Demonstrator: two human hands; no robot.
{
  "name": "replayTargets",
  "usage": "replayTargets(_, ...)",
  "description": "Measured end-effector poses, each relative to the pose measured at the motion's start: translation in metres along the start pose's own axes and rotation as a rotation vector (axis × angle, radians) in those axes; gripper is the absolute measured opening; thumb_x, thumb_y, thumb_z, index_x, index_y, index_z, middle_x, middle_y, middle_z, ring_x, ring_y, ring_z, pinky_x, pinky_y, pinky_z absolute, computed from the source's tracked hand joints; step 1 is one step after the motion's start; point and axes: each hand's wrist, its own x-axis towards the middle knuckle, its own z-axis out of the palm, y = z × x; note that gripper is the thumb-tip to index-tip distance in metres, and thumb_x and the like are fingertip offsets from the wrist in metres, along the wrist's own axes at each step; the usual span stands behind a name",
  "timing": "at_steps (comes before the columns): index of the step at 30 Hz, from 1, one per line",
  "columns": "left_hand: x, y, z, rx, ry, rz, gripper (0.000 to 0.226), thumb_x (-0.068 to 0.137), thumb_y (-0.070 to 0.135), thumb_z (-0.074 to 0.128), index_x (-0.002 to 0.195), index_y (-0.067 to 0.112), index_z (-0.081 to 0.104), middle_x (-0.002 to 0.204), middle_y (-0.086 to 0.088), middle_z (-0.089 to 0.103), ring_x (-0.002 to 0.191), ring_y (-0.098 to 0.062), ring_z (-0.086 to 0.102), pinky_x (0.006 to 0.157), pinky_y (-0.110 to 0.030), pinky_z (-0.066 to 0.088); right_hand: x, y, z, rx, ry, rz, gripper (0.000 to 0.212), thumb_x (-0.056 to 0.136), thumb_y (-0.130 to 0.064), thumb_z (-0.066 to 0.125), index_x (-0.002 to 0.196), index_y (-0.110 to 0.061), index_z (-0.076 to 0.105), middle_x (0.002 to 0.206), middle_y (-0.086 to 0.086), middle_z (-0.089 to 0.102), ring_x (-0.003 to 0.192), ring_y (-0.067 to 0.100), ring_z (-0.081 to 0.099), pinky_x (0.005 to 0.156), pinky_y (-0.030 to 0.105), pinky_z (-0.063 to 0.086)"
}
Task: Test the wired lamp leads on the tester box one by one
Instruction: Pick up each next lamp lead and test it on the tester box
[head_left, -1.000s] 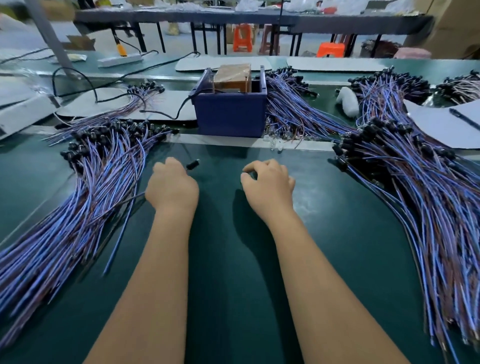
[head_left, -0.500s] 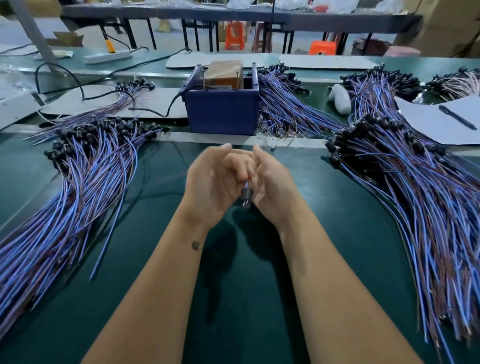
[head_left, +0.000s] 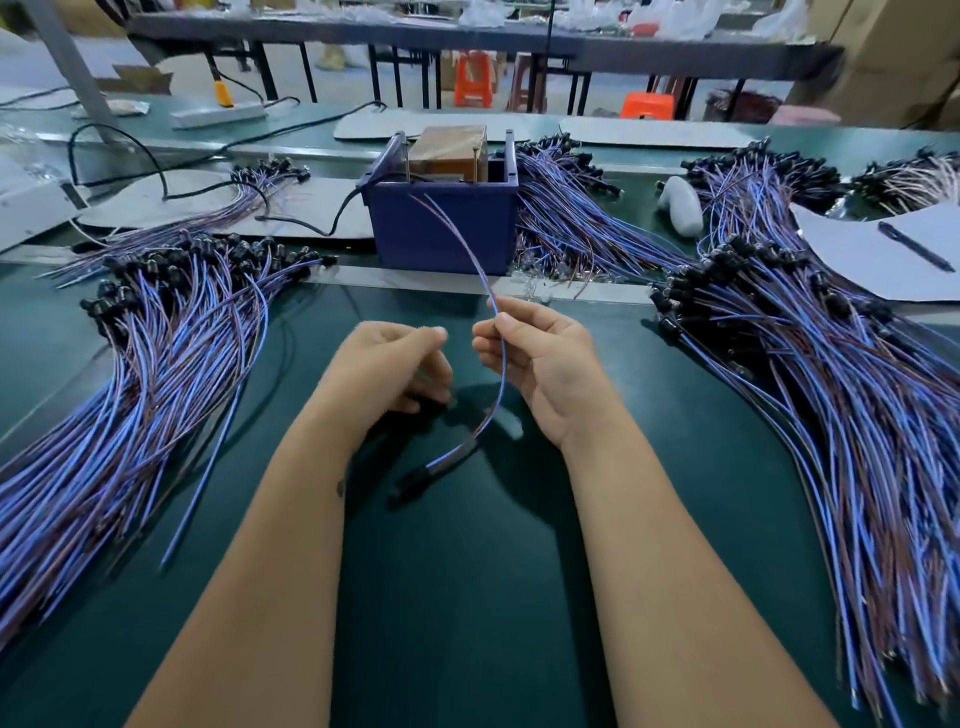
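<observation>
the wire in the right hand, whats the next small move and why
Probably push the wire's free ends forward onto the brown tester block in the blue box. The right hand pinches it mid-length, the ends already point at the box, and its black lamp end hangs low.

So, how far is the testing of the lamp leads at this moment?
Done: I cannot tell; the left pile and right pile carry no mark of tested or untested. In hand: the right hand pinches one lead, its free wire ends up near the blue tester box, black lamp end hanging low; contact is unclear. The left hand is curled beside it. Left: probably many leads.
</observation>
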Motion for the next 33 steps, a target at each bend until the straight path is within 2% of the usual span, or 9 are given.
replayTargets(2, 0.004, -0.002, 0.001, -0.126, 0.162, 0.044, 0.029, 0.096, 0.028, 0.056, 0.073, 0.020, 0.071, 0.068, 0.005, 0.071, 0.064, -0.011, 0.070, 0.053, -0.020, 0.049, -0.001, 0.002, 0.003, -0.132, -0.034, -0.010, 0.016, 0.096, 0.001, 0.052, 0.096, -0.010, 0.064, 0.068, 0.002, 0.070, 0.058, 0.012, 0.065, 0.058, 0.021, 0.054)
replayTargets(7, 0.005, -0.001, 0.013, -0.186, 0.165, 0.172, 0.019, 0.099, 0.021, 0.056, 0.094, 0.028, 0.073, 0.084, 0.010, 0.073, 0.079, -0.005, 0.068, 0.066, -0.022, 0.054, -0.003, 0.008, 0.011, -0.395, -0.043, -0.050, 0.011, 0.096, -0.009, 0.057, 0.090, -0.011, 0.066, 0.057, -0.002, 0.062, 0.050, 0.009, 0.058, 0.051, 0.020, 0.049)
replayTargets(11, 0.004, -0.001, 0.022, -0.215, 0.199, 0.197, 0.013, 0.096, 0.019, 0.061, 0.094, 0.027, 0.072, 0.087, 0.005, 0.075, 0.085, -0.009, 0.071, 0.068, -0.022, 0.055, -0.004, 0.010, 0.015, -0.438, -0.052, -0.065, 0.017, 0.091, -0.005, 0.057, 0.076, -0.011, 0.062, 0.056, 0.007, 0.055, 0.043, 0.011, 0.047, 0.043, 0.021, 0.041)
replayTargets(16, 0.005, -0.003, 0.024, -0.262, 0.183, 0.204, 0.010, 0.092, 0.021, 0.068, 0.084, 0.023, 0.073, 0.076, 0.007, 0.074, 0.079, -0.004, 0.070, 0.067, -0.019, 0.054, -0.007, 0.006, 0.013, -0.374, -0.031, -0.058, 0.021, 0.089, -0.004, 0.052, 0.070, -0.009, 0.058, 0.038, 0.002, 0.042, 0.034, 0.012, 0.035, 0.037, 0.018, 0.030)
replayTargets(20, 0.008, -0.004, 0.021, -0.323, 0.294, 0.237, 0.011, 0.092, 0.015, 0.068, 0.082, 0.017, 0.071, 0.073, 0.007, 0.072, 0.075, -0.004, 0.068, 0.065, -0.017, 0.053, -0.007, 0.005, 0.013, -0.292, 0.120, -0.087, 0.021, 0.092, -0.006, 0.053, 0.073, -0.012, 0.058, 0.052, 0.003, 0.054, 0.044, 0.015, 0.050, 0.044, 0.021, 0.041)
replayTargets(24, 0.012, -0.005, 0.013, -0.436, 0.291, 0.217, 0.016, 0.099, 0.013, 0.057, 0.084, 0.017, 0.063, 0.070, 0.006, 0.073, 0.058, -0.007, 0.066, 0.055, -0.017, 0.052, -0.004, 0.000, 0.003, -0.252, 0.305, -0.178, 0.022, 0.095, -0.008, 0.051, 0.076, -0.016, 0.059, 0.049, -0.001, 0.042, 0.041, 0.010, 0.035, 0.039, 0.019, 0.030)
replayTargets(26, 0.015, -0.008, 0.009, -0.373, 0.331, 0.211, 0.020, 0.099, 0.014, 0.055, 0.083, 0.020, 0.066, 0.060, 0.010, 0.065, 0.046, -0.004, 0.051, 0.047, -0.015, 0.043, -0.003, -0.001, -0.001, -0.233, 0.364, -0.212, 0.021, 0.095, -0.008, 0.052, 0.077, -0.016, 0.059, 0.053, -0.002, 0.035, 0.045, 0.010, 0.028, 0.041, 0.019, 0.024)
replayTargets(28, 0.017, -0.013, 0.006, -0.243, 0.365, 0.219, 0.023, 0.097, 0.016, 0.055, 0.081, 0.024, 0.069, 0.055, 0.013, 0.055, 0.046, -0.003, 0.040, 0.046, -0.014, 0.035, -0.003, -0.001, -0.002, -0.221, 0.383, -0.214, 0.019, 0.095, -0.009, 0.052, 0.079, -0.016, 0.060, 0.055, -0.001, 0.034, 0.047, 0.010, 0.027, 0.042, 0.020, 0.023)
replayTargets(33, 0.017, -0.019, 0.008, -0.047, 0.413, 0.230, 0.020, 0.095, 0.021, 0.054, 0.083, 0.025, 0.071, 0.051, 0.016, 0.048, 0.045, -0.002, 0.037, 0.043, -0.010, 0.030, -0.004, -0.001, -0.002, -0.261, 0.378, -0.204, 0.016, 0.096, -0.012, 0.051, 0.084, -0.015, 0.061, 0.051, -0.003, 0.040, 0.045, 0.008, 0.034, 0.042, 0.018, 0.031)
